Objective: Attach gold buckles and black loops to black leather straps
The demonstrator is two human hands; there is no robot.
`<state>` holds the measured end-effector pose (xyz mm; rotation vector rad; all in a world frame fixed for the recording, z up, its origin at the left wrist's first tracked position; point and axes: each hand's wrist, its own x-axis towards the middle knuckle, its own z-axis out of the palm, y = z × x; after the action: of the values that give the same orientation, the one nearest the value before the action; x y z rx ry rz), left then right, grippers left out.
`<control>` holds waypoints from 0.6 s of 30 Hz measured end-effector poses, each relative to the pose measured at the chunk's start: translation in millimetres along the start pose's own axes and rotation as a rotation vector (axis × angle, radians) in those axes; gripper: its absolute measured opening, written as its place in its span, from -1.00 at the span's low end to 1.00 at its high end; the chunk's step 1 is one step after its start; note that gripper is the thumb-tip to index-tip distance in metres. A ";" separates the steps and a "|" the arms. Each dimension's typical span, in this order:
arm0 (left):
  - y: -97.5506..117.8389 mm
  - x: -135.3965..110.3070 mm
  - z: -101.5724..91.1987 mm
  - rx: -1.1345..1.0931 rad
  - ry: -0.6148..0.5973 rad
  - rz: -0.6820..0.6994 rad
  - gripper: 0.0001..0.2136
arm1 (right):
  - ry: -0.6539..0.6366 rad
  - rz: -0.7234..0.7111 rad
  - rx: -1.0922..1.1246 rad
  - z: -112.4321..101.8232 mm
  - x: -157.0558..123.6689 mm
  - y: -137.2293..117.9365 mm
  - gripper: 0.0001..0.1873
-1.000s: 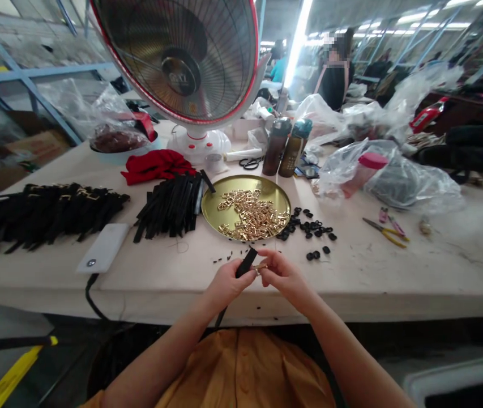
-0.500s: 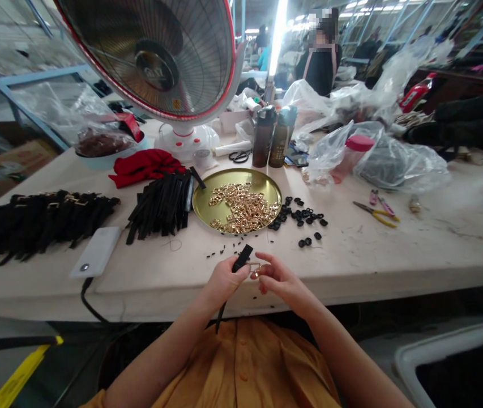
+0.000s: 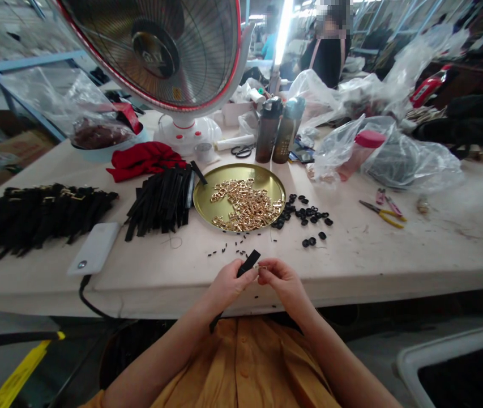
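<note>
My left hand [image 3: 233, 281] is closed around a black strap [image 3: 248, 263], whose end sticks up past the fingers while its tail hangs below the wrist. My right hand [image 3: 280, 277] meets it fingertip to fingertip, pinching a small gold buckle [image 3: 262, 267] that is mostly covered by the fingers. Beyond both hands lies a round gold tray [image 3: 207, 211] with a heap of gold buckles [image 3: 249, 204] in it. Tiny black pieces [image 3: 236, 243] are scattered between the tray and my hands. Black rings [image 3: 309, 214] lie right of the tray.
Left of the tray is a pile of black straps [image 3: 160, 198], with buckled straps [image 3: 41, 212] farther left. A white power bank [image 3: 94, 249] has a cable running off the edge. A fan [image 3: 152, 54], two bottles [image 3: 266, 133], pliers [image 3: 381, 214] and plastic bags [image 3: 411, 153] stand or lie around.
My right fingers have closed in on the buckle, which showed more plainly before. Both hands have come closer together, and the camera view has shifted slightly.
</note>
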<state>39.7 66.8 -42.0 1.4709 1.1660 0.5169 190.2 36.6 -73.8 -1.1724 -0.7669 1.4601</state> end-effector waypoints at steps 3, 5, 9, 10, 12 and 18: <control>-2.0 -4.5 -1.1 -0.073 -0.045 0.002 -0.71 | 0.132 0.119 0.253 0.8 -0.1 -4.3 -0.75; -3.3 -8.0 -2.3 0.002 -0.077 0.039 -0.73 | 0.149 0.199 0.375 1.8 -1.4 -5.5 -0.73; -2.1 -13.9 -4.8 0.165 -0.072 0.147 -0.80 | 0.099 0.315 0.452 5.9 -9.5 -3.7 -0.75; -1.3 -14.9 -4.8 0.184 -0.053 0.169 -0.81 | 0.093 0.317 0.446 7.4 -12.1 -2.7 -0.77; 0.2 -16.2 -3.3 0.214 -0.034 0.196 -0.83 | 0.098 0.294 0.423 10.7 -17.0 -0.4 -0.80; 2.6 -17.8 8.9 0.235 -0.013 0.158 -0.79 | 0.105 0.156 0.315 19.8 -25.2 7.9 -0.80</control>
<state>40.8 47.4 -37.1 1.7762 1.1352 0.4886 167.8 13.0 -68.2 -1.0730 -0.3633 1.5678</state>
